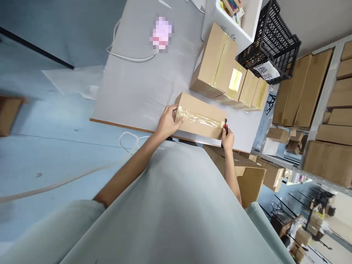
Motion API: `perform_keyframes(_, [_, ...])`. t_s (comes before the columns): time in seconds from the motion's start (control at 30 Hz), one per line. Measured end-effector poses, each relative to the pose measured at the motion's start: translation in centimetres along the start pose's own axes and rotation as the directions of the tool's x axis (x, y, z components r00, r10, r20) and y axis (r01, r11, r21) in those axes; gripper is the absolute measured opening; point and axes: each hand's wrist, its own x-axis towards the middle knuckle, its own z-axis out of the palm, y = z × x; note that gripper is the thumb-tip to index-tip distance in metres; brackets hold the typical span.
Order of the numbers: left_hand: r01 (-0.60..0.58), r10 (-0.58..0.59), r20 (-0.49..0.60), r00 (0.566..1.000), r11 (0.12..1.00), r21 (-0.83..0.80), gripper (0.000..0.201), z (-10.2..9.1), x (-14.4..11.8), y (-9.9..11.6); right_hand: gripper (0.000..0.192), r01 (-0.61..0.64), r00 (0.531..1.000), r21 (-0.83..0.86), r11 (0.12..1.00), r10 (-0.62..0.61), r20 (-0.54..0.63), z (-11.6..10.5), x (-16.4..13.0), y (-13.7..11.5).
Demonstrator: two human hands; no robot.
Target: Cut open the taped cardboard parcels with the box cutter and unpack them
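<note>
Pale grey-green shirt [170,205]: fills the near foreground; both bare forearms reach out from it toward the table edge.

Left hand [168,122]: laid on the left end of the cardboard box [199,116], thumb on the top face and fingers wrapped over the end, pressing on the clear tape there. Closed on the box end.

Right hand [227,140]: at the box's right near corner, fingers curled shut around a small red-and-black tool [226,126] (a cutter or tape dispenser handle; too small to tell which). The tool's tip meets the tape end at the box edge.

Cardboard box: long, brown, lying flat on the grey table [137,84] close to its near edge, between the two hands. A strip of clear tape [199,119] runs lengthwise along its top face.

Open cartons [249,176]: below the table edge, just right of the right forearm.

White cord [128,141]: looped on the blue floor [49,121] left of the left forearm.

Taped boxes [228,71]: a row of sealed cartons farther back on the table, right of centre, touching one another, yellowish tape across them.

White cable [129,57]: curving over the far left part of the table.

Black plastic crate [271,42]: behind the sealed cartons, with a paper label on its side.

White bin [249,22]: beside the crate, holding coloured items.

Shelving [324,99]: at far right, stacked with brown cartons.
</note>
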Motion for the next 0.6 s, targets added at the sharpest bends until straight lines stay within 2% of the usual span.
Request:
perform_keyframes(0.1, [0.012,-0.011,0.036,0.999,1.000,-0.023,0.063,-0.2,0.1,-2.2,0.042,0.038,0.999,-0.055,0.998,-0.039,-0.024,-0.6,-0.5,-1.1])
perform_keyframes(0.17, [0.012,-0.009,0.071,0.997,0.999,-0.035,0.075,-0.7,0.0,-3.0,0.047,0.084,0.991,-0.074,0.994,-0.091,-0.100,-1.1,-0.9,-2.2])
perform_keyframes(0.23, [-0.004,0.008,0.101,0.995,0.999,-0.043,0.090,-1.1,-0.1,-3.3,0.051,0.200,0.972,-0.064,0.978,-0.206,-0.115,-1.6,-1.4,-3.9])
perform_keyframes(0.3, [-0.045,0.049,0.132,0.990,0.998,-0.033,0.094,-1.5,0.1,-3.2,0.052,0.370,0.929,-0.051,0.928,-0.371,-0.009,-1.9,-2.0,-6.4])
perform_keyframes(0.4, [-0.085,0.087,0.193,0.977,0.996,-0.019,0.086,-1.9,0.6,-3.0,0.046,0.594,0.791,-0.087,0.800,-0.560,0.247,-1.7,-3.3,-11.1])
perform_keyframes(0.47, [-0.075,0.083,0.232,0.969,0.996,-0.043,0.086,-2.1,1.1,-3.0,0.044,0.681,0.706,-0.153,0.716,-0.588,0.394,-1.6,-4.0,-14.3])
perform_keyframes(0.5, [-0.067,0.080,0.246,0.966,0.996,-0.060,0.087,-2.1,1.3,-3.0,0.044,0.706,0.682,-0.199,0.679,-0.577,0.449,-1.5,-4.3,-15.8])
perform_keyframes(0.6, [-0.052,0.077,0.263,0.962,0.993,-0.102,0.089,-2.0,1.7,-3.3,0.047,0.734,0.665,-0.356,0.578,-0.507,0.548,-1.6,-4.6,-19.1])
